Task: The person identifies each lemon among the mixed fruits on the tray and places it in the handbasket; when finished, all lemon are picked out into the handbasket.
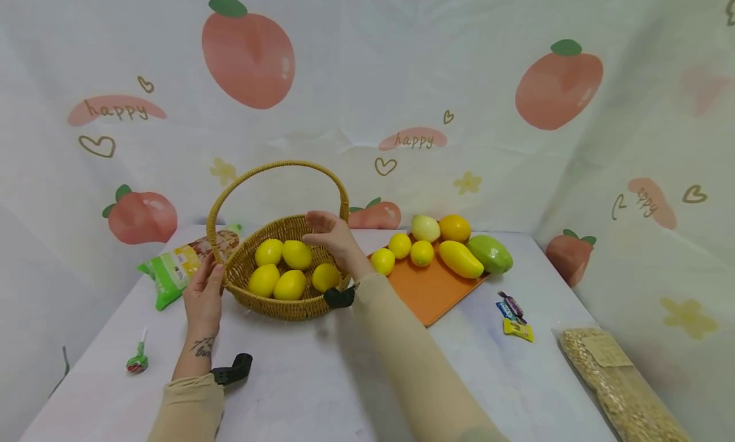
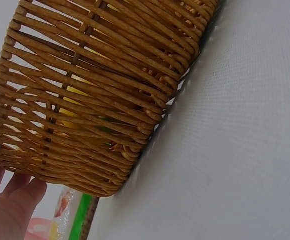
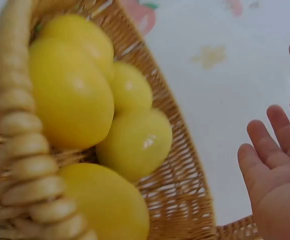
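- Basket [image 1: 287, 308] with five yellow fruits [image 1: 289, 284] at the worktop's [image 1: 298, 391] ten o'clock; its handle [image 1: 278, 164] arches over them.
- Left hand [image 1: 203, 300] grips its nine-o'clock end; right hand [image 1: 339, 243], fingers extended, hovers at two.
- Around it: snack bag [image 1: 178, 270], nine; lollipop [image 1: 137, 363], eight; fruit-laden orange tray [image 1: 429, 292], three.

Pale cloth [image 1: 356, 59] hangs behind and around a white table [image 1: 298, 391], faintly creased. In the head view, large printed peaches sit at 11 o'clock [image 1: 249, 59] and 2 o'clock [image 1: 559, 88], a "happy" print [image 1: 117, 110] at 10, a yellow flower [image 1: 689, 317] towards 4. Light is soft, rather dim.
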Motion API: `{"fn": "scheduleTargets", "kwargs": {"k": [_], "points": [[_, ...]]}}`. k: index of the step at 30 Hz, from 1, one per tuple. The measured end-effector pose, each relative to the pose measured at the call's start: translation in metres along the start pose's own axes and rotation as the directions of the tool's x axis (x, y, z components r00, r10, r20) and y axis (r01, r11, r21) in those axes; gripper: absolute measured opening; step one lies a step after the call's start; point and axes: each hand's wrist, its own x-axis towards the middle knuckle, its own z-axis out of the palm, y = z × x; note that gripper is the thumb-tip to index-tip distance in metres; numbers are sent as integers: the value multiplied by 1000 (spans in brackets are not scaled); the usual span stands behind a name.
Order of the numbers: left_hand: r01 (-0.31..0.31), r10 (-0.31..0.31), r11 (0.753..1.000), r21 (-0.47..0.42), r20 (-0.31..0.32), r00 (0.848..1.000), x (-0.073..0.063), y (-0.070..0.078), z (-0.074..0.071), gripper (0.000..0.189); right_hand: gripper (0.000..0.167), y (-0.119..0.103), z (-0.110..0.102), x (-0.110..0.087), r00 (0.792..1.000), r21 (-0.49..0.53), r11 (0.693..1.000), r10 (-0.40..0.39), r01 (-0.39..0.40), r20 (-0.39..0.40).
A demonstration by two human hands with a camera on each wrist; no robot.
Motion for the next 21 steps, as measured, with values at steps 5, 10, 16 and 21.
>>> {"fn": "scheduleTargets", "kwargs": {"k": [5,10,16,21], "points": [[-6,6,1000,4,-2,1000,1,0,0,48,49,-7,-6,-18,997,22,997,-69,70,-29],[-9,8,1000,15,11,1000,0,0,0,49,48,-5,-30,-42,988,84,987,-127,134,-87],[-6,6,1000,13,10,1000,-1,1,0,49,47,7,-73,-69,971,78,991,-91,110,-222],[-2,2,1000,-5,0,1000,-1,1,0,49,45,19,-110,-84,923,67,989,-95,129,-373]]}}
